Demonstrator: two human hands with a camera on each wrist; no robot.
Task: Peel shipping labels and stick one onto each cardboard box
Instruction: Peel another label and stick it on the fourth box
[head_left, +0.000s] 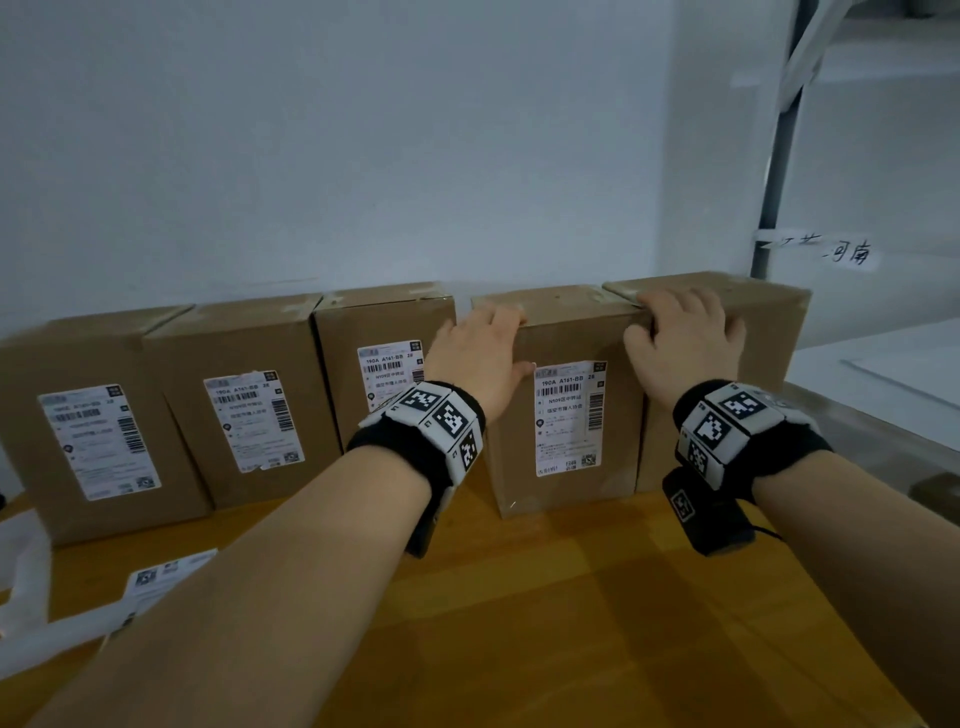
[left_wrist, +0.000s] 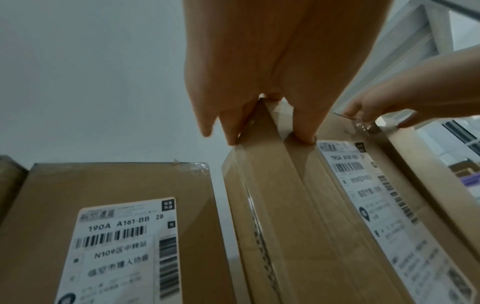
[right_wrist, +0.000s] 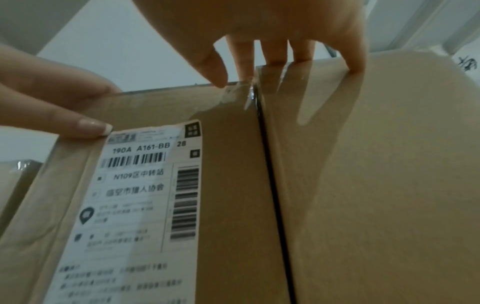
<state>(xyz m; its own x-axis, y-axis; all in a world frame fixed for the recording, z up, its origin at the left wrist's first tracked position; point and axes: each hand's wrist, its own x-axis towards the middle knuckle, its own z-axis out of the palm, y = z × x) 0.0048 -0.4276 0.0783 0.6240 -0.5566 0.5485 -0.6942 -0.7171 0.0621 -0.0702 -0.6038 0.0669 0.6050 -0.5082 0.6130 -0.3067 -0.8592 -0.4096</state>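
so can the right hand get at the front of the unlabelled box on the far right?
Probably yes. The right hand already rests on the top edge of the unlabelled box; its bare front has nothing before it.

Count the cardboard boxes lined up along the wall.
5, in a row on the wooden table: far-left box, second box, third box, fourth box between both hands, fifth box at the right end.
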